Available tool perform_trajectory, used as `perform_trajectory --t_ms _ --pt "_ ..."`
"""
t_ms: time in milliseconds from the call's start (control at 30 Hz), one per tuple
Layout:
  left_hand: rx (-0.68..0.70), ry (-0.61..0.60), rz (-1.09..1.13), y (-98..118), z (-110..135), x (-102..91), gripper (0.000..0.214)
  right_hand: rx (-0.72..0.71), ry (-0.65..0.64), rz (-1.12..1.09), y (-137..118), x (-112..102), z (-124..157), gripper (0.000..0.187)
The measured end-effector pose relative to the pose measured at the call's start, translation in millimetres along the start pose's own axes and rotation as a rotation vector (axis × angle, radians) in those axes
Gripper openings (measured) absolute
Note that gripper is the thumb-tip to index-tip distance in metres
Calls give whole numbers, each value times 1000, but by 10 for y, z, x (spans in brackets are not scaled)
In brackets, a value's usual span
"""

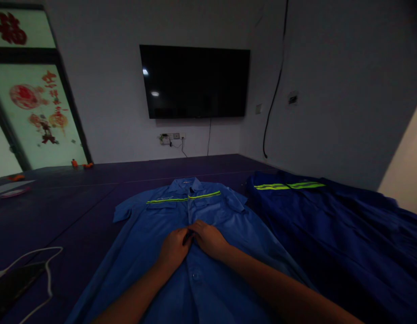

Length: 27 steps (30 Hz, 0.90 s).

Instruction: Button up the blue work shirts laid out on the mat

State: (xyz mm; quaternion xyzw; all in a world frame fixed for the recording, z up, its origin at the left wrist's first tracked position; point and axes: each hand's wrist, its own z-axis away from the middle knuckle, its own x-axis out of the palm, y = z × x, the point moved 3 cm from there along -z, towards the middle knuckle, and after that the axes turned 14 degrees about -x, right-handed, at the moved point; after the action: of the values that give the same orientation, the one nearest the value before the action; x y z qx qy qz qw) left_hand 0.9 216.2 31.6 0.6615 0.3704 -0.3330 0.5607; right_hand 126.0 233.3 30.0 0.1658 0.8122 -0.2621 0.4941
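Observation:
A blue short-sleeved work shirt (161, 252) lies spread face up in front of me, its collar away from me. A yellow-green stripe crosses its chest. My left hand (176, 245) and my right hand (208, 236) meet at the front placket, below the chest pockets. The fingers of both are closed in a pinch on the placket edge, which lifts slightly between them. Any button under the fingertips is hidden. Nearer to me, one button (195, 276) shows on the placket.
Dark blue clothing (323, 225) with a yellow-green stripe lies to the right. A white cable (49, 274) and a dark flat object (17, 288) are at lower left. Small orange items (88, 165) stand far left. A television (197, 83) hangs on the back wall.

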Motion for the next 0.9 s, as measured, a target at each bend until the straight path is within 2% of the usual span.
perform_trajectory --t_ms 167,300,633,900 --pt "-57 -3 -88 -10 14 -21 18 -62 -75 23 32 -15 2 33" --pt "-81 -5 -120 -13 14 -24 16 -40 -104 69 52 -15 5 29" --pt "-92 31 -117 -19 12 -19 20 -65 -65 75 100 24 -8 26" --pt "-88 37 -115 -9 24 -30 17 -31 -52 37 86 -8 -4 25"
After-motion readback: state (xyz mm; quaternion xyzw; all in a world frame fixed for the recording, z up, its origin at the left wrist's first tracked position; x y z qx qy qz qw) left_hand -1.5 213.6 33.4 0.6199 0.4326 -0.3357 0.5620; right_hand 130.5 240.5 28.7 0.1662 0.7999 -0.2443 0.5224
